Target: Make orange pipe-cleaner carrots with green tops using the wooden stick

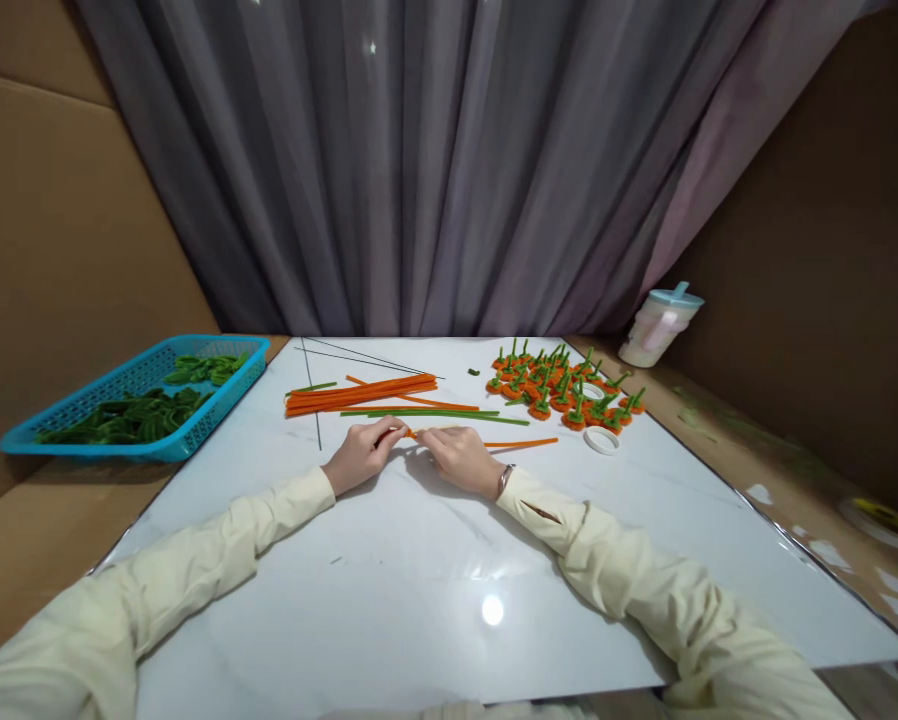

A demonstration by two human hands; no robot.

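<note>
Both hands meet over the middle of the white tabletop, pinching one orange pipe cleaner (522,443). My left hand (364,452) grips its left end, where a small bent or coiled bit shows between the fingertips. Close beside it, my right hand (460,458) is closed on the same stem, and the long straight tail sticks out to the right. Just beyond the hands lie a bundle of orange pipe cleaners (359,395) and a few green pipe cleaners (449,412). Farther right stand several small orange pumpkin-like pieces with green stems (539,408).
A blue basket (186,440) with green fuzzy pieces (134,418) sits at the left. Thin dark wires (359,357) lie at the back. White rings (601,441) rest near the orange pieces. At the right are a lidded cup (659,328) and a tape roll (882,522).
</note>
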